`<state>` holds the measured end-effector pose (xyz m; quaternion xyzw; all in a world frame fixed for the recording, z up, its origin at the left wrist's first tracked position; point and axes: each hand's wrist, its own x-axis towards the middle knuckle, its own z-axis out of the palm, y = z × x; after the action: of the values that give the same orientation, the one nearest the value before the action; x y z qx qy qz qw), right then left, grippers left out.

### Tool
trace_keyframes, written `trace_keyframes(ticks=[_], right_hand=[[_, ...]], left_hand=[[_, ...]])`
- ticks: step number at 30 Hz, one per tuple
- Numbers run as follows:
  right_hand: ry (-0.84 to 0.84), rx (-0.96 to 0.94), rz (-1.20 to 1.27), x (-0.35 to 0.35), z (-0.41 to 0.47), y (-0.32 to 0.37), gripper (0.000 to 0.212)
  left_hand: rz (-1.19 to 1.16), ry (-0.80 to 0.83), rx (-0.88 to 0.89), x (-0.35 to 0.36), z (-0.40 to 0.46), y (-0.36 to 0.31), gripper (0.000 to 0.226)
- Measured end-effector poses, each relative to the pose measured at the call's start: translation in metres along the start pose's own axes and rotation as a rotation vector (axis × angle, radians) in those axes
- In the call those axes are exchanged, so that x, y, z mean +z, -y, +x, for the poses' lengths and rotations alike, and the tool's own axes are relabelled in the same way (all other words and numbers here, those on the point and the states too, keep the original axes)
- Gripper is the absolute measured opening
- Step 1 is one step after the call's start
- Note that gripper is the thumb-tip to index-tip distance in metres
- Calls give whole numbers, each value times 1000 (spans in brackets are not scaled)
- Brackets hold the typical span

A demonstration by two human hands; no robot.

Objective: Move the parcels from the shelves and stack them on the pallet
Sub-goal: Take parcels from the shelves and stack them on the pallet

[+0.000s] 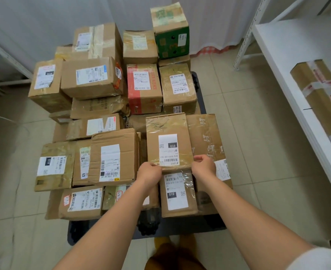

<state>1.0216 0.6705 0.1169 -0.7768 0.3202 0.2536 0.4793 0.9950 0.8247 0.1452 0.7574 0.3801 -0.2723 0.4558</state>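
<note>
Pale tiled floor [248, 133], white curtain [44, 20] behind.

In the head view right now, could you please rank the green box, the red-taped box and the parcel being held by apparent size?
1. Held parcel, nearest the camera, so unsure.
2. Red-taped box.
3. Green box, farthest away.

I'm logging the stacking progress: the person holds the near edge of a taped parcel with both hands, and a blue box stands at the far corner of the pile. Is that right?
Not quite: the box at the far corner is green, not blue, as the head view shows. The rest holds: the left hand and right hand both hold the near edge of the taped parcel on the pile.
</note>
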Motion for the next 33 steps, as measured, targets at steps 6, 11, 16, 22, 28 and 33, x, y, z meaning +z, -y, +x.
trace_keyframes(ticks=[6,11,16,22,28,33], right_hand=[[49,-71,97,-30,-49,43,27],[64,-198,170,-70,-105,66,20],[-6,-382,290,-124,-192,77,19],[-259,-596,463,-192,-317,63,27],[-533,-737,650,-269,-439,29,45],[-863,-742,615,-341,-529,-31,45]], left_hand=[[-62,-36,61,-35,-57,-34,13],[-89,-31,179,-55,-109,-66,13],[-169,71,392,-70,-183,-91,22],[-253,211,705,-71,-312,-114,18],[-286,465,945,-30,-452,-128,23],[-210,759,1075,19,-555,-115,23]])
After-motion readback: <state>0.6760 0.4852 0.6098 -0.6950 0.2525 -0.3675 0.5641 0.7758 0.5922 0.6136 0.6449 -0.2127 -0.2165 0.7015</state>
